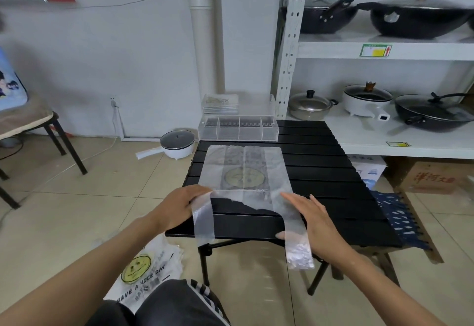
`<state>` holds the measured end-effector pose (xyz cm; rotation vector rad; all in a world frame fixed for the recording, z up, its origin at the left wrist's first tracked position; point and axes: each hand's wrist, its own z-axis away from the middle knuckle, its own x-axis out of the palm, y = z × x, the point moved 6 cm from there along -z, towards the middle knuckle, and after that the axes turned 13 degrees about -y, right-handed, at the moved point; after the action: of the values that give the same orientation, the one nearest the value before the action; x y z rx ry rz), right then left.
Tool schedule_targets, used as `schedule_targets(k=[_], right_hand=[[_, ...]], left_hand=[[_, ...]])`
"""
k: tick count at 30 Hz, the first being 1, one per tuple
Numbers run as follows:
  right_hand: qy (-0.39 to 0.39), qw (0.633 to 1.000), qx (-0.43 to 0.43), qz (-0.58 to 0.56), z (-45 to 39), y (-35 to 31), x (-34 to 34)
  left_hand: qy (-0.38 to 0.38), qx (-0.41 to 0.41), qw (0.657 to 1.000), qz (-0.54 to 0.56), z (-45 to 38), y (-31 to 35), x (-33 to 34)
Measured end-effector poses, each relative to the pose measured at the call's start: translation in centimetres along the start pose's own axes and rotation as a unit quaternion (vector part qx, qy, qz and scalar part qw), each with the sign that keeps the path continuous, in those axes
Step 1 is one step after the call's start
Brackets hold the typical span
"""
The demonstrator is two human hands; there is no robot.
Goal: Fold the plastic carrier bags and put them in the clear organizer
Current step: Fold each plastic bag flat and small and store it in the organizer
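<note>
**Lin:** Nearest you, down by your knee, that spare bag (143, 271) with the smiley print lies crumpled on the floor tiles, waiting its turn.

**Mei:** Yes. And the bag (245, 169) I'm working on lies flat on the black table (331, 171), print side down, both handles trailing over the near edge.

**Lin:** How will it behave?

**Mei:** I'd say very light, thin and limp, and slippery on those smooth slats. A breath of air could shift it, and a fold probably won't stay unless it is pressed.

**Lin:** Your hands?

**Mei:** My left hand (179, 206) has its fingers curled, pinching the left handle where it joins the body. My right hand (313, 219) lies nearly flat, fingers straight, against the right handle.

**Lin:** Where would you take hold?

**Mei:** At the handle roots or the side edges, I think; the middle would only bunch up.

**Lin:** Room?

**Mei:** Bare slats to the right of the bag. The left edge of the table runs close beside the bag. The clear organizer (238, 129) sits at the far edge, just beyond the bag's bottom hem, compartments open upward, with the white shelf (372, 48) of pans standing behind on the right.
</note>
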<state>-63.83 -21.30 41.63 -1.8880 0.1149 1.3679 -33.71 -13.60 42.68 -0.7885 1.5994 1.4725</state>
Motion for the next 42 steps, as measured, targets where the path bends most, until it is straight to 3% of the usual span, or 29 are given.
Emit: schedule_targets(k=[4, 8, 15, 25, 33, 42], right_hand=[[0.021, 0.996, 0.008, 0.082, -1.2, 0.8, -0.2], [0.033, 0.994, 0.034, 0.095, -3.4, 1.5, -0.2], [0.033, 0.990, 0.034, 0.133, -4.2, 2.0, -0.1], [0.053, 0.998, 0.015, 0.024, -5.0, 3.1, -0.5], [0.020, 0.997, 0.070, 0.033, -5.2, 2.9, -0.7], [0.027, 0.984, 0.175, -0.010, -5.8, 3.8, -1.3]], left_hand=[[-0.027, -0.013, 0.999, 0.036, -0.2, -0.4, -0.7], [-0.025, -0.013, 0.998, 0.048, 0.0, -0.5, -0.9], [-0.022, 0.052, 0.997, -0.048, -0.7, -0.1, 0.3], [-0.008, 0.079, 0.993, -0.092, -1.1, 0.0, 0.4], [0.047, -0.006, 0.998, -0.045, -2.7, -1.5, 0.4], [0.015, -0.184, 0.981, 0.052, -4.2, -3.5, -0.7]])
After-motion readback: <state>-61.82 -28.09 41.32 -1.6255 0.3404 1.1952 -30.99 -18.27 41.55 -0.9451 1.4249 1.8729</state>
